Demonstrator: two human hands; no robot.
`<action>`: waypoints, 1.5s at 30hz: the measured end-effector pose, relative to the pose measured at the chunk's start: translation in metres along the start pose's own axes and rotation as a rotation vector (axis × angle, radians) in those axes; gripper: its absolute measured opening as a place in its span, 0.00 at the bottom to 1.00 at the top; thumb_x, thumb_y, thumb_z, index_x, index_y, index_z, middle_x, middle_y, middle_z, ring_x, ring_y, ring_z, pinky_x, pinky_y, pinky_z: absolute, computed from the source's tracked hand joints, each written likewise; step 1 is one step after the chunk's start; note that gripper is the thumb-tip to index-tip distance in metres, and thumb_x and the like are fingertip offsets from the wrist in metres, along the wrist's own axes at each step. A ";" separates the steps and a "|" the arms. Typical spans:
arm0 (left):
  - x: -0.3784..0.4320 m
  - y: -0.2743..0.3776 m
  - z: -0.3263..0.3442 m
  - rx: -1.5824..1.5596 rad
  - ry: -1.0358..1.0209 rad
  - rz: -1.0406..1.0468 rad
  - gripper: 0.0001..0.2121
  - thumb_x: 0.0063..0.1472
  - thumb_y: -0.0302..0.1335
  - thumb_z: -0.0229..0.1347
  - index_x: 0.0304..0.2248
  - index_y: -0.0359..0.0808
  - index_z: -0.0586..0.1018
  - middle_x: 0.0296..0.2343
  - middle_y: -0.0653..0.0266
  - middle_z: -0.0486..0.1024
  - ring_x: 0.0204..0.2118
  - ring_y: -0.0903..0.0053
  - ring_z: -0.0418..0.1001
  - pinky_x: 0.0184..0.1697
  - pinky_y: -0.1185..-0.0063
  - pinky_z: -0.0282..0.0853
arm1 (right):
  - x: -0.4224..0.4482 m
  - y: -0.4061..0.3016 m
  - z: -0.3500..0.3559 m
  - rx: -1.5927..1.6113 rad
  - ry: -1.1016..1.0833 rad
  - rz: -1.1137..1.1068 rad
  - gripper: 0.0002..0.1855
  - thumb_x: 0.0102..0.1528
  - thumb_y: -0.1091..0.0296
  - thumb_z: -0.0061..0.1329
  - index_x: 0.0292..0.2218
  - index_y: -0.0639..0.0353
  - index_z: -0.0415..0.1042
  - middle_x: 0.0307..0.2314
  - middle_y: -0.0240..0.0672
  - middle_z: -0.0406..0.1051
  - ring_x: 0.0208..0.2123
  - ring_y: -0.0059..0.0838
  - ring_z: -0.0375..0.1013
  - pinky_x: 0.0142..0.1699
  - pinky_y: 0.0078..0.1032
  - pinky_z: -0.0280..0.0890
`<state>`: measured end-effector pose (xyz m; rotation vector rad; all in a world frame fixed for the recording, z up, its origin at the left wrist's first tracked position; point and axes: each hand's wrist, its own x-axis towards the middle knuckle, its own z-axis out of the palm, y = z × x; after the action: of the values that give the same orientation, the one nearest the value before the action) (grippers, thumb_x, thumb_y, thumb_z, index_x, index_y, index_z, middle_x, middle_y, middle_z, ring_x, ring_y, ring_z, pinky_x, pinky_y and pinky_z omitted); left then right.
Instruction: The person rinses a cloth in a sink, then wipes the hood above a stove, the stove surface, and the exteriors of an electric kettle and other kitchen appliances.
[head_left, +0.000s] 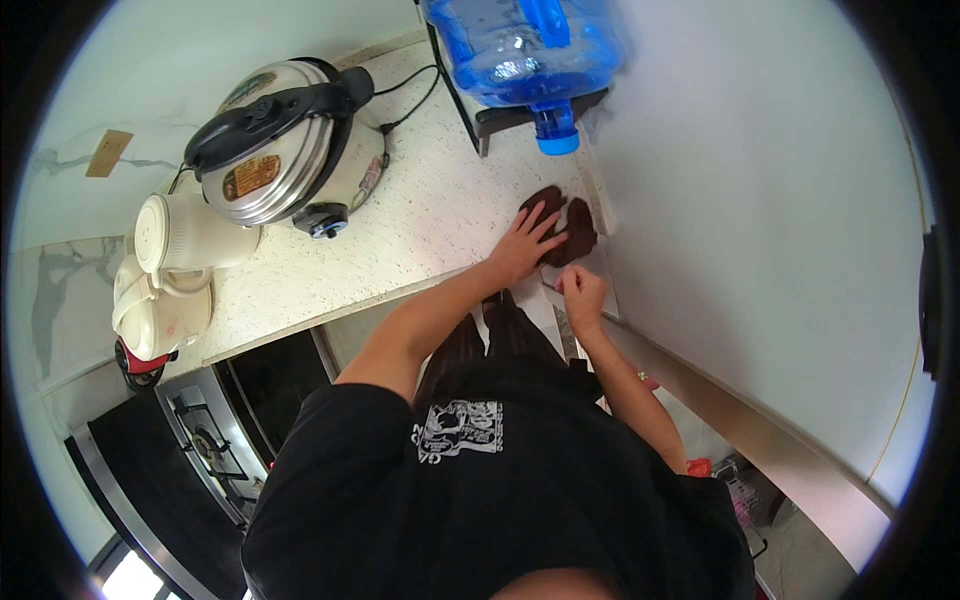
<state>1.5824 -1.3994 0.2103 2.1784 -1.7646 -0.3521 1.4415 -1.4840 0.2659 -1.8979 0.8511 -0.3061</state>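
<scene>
My left hand (529, 241) lies with its fingers spread over a crumpled dark brown cloth (579, 232) on the speckled white countertop (442, 195). The cloth sits in the corner where the counter meets the right-hand wall, and part of it is under my fingers. My right hand (583, 298) is closed into a loose fist just in front of the cloth, near the counter's front edge. A pinkish patch shows at its fingertips; I cannot tell whether it is a held thing or skin.
Beyond the cloth, a blue water-cooler bottle (517, 64) lies capped on a black metal stand (480, 135). An electric pressure cooker (285, 150) with a cord stands left. Further left are a cream lidded jug (199, 229) and a cream kettle (161, 315). A gas hob (206, 442) sits lower left.
</scene>
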 end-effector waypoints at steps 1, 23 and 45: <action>-0.015 -0.006 -0.004 -0.019 0.001 0.056 0.34 0.47 0.36 0.58 0.54 0.49 0.58 0.57 0.58 0.45 0.60 0.56 0.35 0.59 0.59 0.37 | 0.000 -0.003 0.006 0.002 -0.038 0.003 0.16 0.52 0.67 0.39 0.17 0.67 0.66 0.11 0.36 0.65 0.15 0.22 0.64 0.24 0.23 0.58; -0.346 -0.096 -0.073 0.194 -0.049 -0.488 0.41 0.43 0.34 0.61 0.56 0.59 0.52 0.58 0.59 0.37 0.60 0.55 0.36 0.59 0.63 0.43 | -0.047 -0.032 0.118 -0.205 -0.467 -0.254 0.17 0.50 0.64 0.38 0.15 0.64 0.69 0.11 0.41 0.66 0.15 0.36 0.68 0.25 0.29 0.61; -0.491 -0.123 -0.052 0.022 0.434 -1.410 0.31 0.47 0.16 0.53 0.51 0.51 0.64 0.55 0.51 0.48 0.58 0.52 0.43 0.58 0.68 0.51 | -0.087 -0.023 0.127 -0.199 -0.676 -0.193 0.19 0.51 0.62 0.38 0.16 0.66 0.69 0.12 0.37 0.69 0.17 0.27 0.70 0.25 0.25 0.63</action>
<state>1.6107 -0.8913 0.2070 2.8292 0.1807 -0.1010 1.4581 -1.3323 0.2386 -2.0754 0.2494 0.3112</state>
